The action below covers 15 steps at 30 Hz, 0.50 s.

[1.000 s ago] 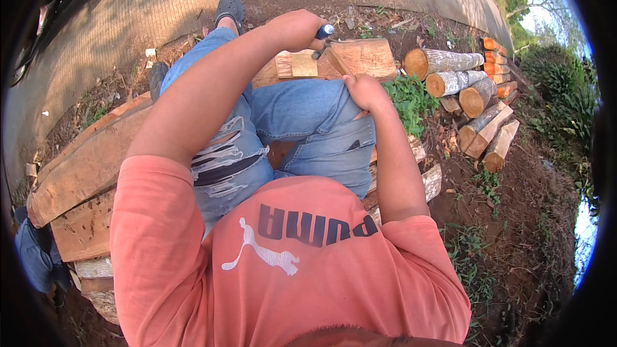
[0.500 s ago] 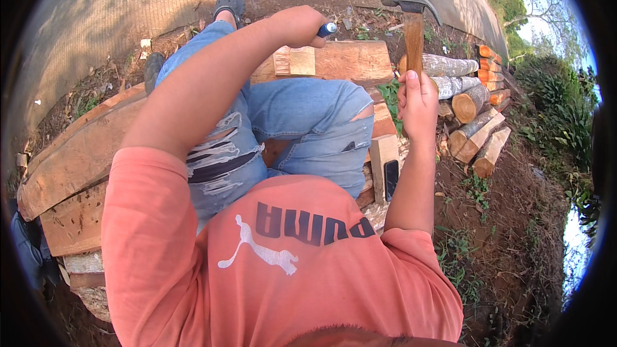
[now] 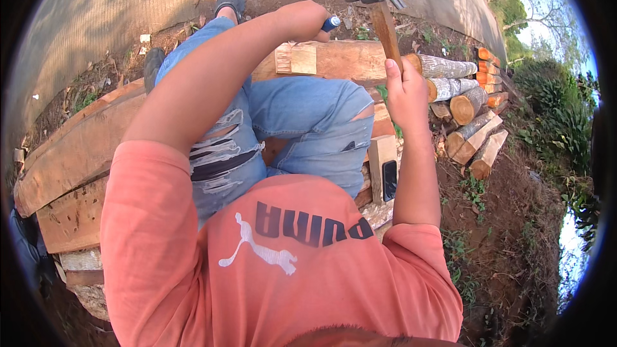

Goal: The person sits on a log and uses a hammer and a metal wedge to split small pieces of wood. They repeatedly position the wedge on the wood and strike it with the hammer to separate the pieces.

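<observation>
My left hand (image 3: 306, 20) is closed around a blue-handled tool (image 3: 331, 24) whose pale-capped end points right; its working end is hidden behind the hand and forearm. My right hand (image 3: 409, 93) grips a claw hammer (image 3: 385, 31) by its wooden handle, thumb laid along the shaft. The hammer's dark metal head is up, to the right of the blue handle and apart from it. Below my left hand lies a squared wooden beam (image 3: 350, 59), with a paler cut patch (image 3: 297, 59) on its face.
A dark phone (image 3: 389, 180) rests on a wood block (image 3: 382, 151) by my right forearm. Cut logs (image 3: 464, 108) are stacked to the right. Large timber slabs (image 3: 77, 154) lie at the left. My jeans-clad legs (image 3: 302, 106) are beside the beam. Paved ground (image 3: 128, 13) stretches beyond.
The hammer has swung left and its head tilted toward the blue-handled tool, with my right hand shifting slightly left and up. My left hand has barely moved.
</observation>
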### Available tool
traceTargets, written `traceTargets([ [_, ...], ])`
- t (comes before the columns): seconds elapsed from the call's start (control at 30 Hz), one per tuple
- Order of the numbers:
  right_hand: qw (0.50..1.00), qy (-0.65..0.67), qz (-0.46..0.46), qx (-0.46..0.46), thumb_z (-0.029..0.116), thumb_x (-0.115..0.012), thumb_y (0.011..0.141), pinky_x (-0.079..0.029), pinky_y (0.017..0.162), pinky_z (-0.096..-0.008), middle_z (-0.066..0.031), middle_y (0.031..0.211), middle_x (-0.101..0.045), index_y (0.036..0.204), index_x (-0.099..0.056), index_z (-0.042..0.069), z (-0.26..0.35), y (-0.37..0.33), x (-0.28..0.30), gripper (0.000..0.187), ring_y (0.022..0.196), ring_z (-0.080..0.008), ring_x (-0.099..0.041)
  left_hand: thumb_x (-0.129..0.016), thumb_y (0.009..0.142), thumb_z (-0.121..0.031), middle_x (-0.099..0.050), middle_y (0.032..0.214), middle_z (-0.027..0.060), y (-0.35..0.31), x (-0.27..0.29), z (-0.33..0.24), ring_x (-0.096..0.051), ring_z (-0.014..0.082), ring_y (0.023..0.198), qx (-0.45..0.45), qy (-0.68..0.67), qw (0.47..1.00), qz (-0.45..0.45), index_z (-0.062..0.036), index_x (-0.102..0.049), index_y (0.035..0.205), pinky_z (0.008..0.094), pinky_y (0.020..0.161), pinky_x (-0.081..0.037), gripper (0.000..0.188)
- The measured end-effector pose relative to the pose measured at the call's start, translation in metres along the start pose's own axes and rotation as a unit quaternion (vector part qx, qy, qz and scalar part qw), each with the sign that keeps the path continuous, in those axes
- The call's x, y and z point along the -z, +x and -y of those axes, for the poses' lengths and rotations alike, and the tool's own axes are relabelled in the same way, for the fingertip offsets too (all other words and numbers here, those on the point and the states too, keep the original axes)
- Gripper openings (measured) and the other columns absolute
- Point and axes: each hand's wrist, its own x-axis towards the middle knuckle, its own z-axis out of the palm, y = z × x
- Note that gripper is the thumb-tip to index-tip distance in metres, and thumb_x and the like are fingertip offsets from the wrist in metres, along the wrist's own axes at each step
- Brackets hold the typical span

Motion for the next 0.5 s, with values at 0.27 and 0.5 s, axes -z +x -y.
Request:
traceTargets([
  [0.27,0.997,-0.065,0.049,-0.014,0.039,-0.058,0.11,-0.051,0.07,-0.0492,-0.0222,0.078,-0.069,0.1,-0.068,0.0,0.0047,-0.0015,0.0026,0.041,0.075,-0.0423,-0.069,-0.07,0.089,-0.027,-0.073,0.078,0.0197,-0.0019,-0.0027,-0.0004,-0.073,0.0361,0.075,-0.014,0.017,1.0,0.003,-0.0021,-0.073,0.095,0.0484,0.074,-0.057,0.025],
  [0.5,0.998,-0.03,0.045,-0.027,0.039,-0.057,0.11,-0.051,0.07,-0.047,-0.0209,0.078,-0.068,0.101,-0.068,0.0,0.0023,-0.003,-0.0018,0.041,0.074,-0.0382,-0.069,-0.07,0.09,-0.027,-0.074,0.083,0.0182,-0.0024,-0.0014,-0.0026,-0.074,0.0353,0.08,0.0,0.009,1.0,0.0,-0.003,-0.073,0.096,0.0477,0.076,-0.057,0.025],
])
